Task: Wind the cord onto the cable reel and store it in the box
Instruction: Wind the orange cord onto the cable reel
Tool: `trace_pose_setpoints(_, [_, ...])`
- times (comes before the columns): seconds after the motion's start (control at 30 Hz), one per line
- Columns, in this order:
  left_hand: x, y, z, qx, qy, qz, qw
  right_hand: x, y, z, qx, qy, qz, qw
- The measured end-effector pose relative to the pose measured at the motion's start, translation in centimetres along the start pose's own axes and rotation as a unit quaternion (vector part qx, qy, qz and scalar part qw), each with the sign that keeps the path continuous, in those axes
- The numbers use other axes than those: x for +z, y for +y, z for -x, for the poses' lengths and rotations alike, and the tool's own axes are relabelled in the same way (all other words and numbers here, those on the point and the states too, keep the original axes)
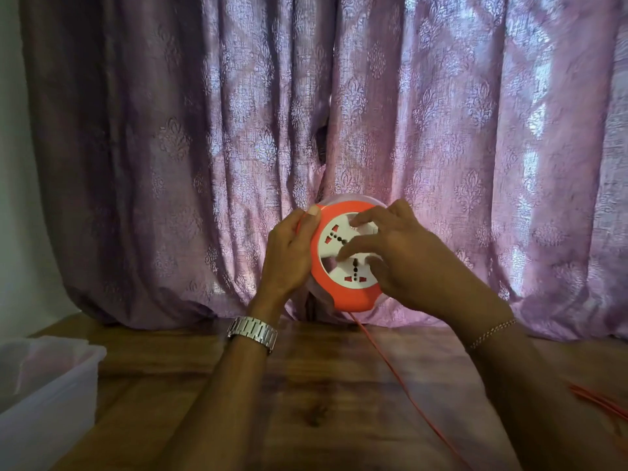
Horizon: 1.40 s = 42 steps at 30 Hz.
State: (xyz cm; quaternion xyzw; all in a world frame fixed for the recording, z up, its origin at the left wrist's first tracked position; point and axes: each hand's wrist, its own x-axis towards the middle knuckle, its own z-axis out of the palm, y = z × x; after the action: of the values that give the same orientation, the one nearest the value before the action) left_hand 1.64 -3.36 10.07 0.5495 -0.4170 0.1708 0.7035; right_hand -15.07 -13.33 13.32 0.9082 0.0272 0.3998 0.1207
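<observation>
An orange cable reel (321,266) with a white socket face is held up above the wooden table (306,385), its face turned toward me. My left hand (289,253) grips its left rim, thumb over the orange edge. My right hand (390,253) lies on the white socket hub, fingers spread and curled into its recesses. A thin orange cord (397,379) runs from the reel's bottom down across the table toward the lower right. More loose cord (601,401) lies at the right edge.
A translucent white plastic box (51,379) stands open at the table's left front. A purple patterned curtain (339,130) hangs right behind the reel, its hem on the table's back edge. A white wall is at far left.
</observation>
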Motion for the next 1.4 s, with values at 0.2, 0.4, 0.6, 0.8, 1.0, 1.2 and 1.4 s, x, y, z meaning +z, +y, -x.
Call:
trace_pose_setpoints(0.2, [0.2, 0.5, 0.2, -0.004, -0.001, 0.009, 1.0, 0.4, -1.0, -0.3, 0.013, -0.048, 0.041, 0.998])
trace_pose_setpoints(0.4, [0.4, 0.6, 0.4, -0.004, -0.006, 0.009, 1.0, 0.3, -1.2, 0.2, 0.069, -0.003, 0.079, 0.994])
trace_pose_setpoints(0.6, [0.1, 0.9, 0.2, -0.015, 0.013, 0.04, 0.999, 0.8, -1.6, 0.0, 0.171, 0.118, 0.04, 0.977])
trace_pose_setpoints(0.8, [0.1, 1.1, 0.6, -0.015, 0.009, 0.03, 0.999, 0.8, -1.4, -0.1, 0.145, 0.167, 0.101, 0.97])
trace_pose_setpoints(1.0, [0.0, 0.7, 0.4, -0.02, 0.007, 0.046, 0.999, 0.2, -0.1, -0.2, 0.017, 0.11, 0.01, 0.994])
trace_pose_setpoints(1.2, [-0.1, 0.7, 0.3, -0.021, 0.008, 0.07, 0.997, 0.3, -0.3, -0.3, -0.019, -0.031, 0.001, 0.999])
trace_pose_setpoints(1.4, [-0.1, 0.7, 0.3, -0.003, 0.003, 0.052, 0.999, 0.8, -0.6, -0.2, -0.011, 0.006, 0.047, 0.999])
